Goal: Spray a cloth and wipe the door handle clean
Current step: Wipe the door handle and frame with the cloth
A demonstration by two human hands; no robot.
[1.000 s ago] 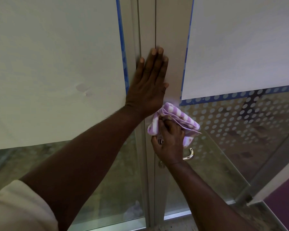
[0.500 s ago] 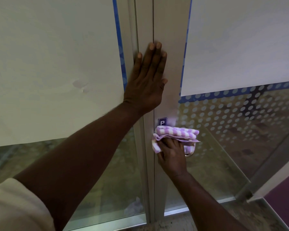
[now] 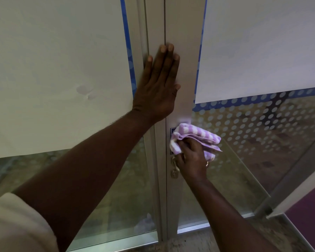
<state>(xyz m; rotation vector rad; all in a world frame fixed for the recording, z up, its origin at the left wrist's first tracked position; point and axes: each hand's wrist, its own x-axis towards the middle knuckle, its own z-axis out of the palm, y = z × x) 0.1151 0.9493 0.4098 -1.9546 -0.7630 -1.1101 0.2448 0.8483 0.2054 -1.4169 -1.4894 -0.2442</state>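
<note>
left hand (image 3: 158, 82): pressed flat on the pale door frame (image 3: 182, 51), fingers straight and close together, nothing in it.
right hand (image 3: 192, 160): lower than the left hand and a little to its right, fingers curled round the bunched cloth (image 3: 195, 137).
cloth: purple and white checks, crumpled, sticking out above and to the right of the right hand's fingers, its upper left end against the frame just under the left wrist.
door handle (image 3: 174, 161): brass, mostly hidden under the right hand (only the round base shows, just left of the knuckles); whether the cloth touches it cannot be told.
keyhole (image 3: 174, 174): small brass piece on the frame, just below the handle base, beside the right wrist.
sticker (image 3: 171, 130): dark, small, half covered by the cloth's left end.
paper sheets (image 3: 58, 70): white, taped over the glass on either side of the left hand.
dotted glass (image 3: 262, 128): right of the cloth, under the right sheet.
sleeve (image 3: 16, 224): cream, on the left upper arm.
</note>
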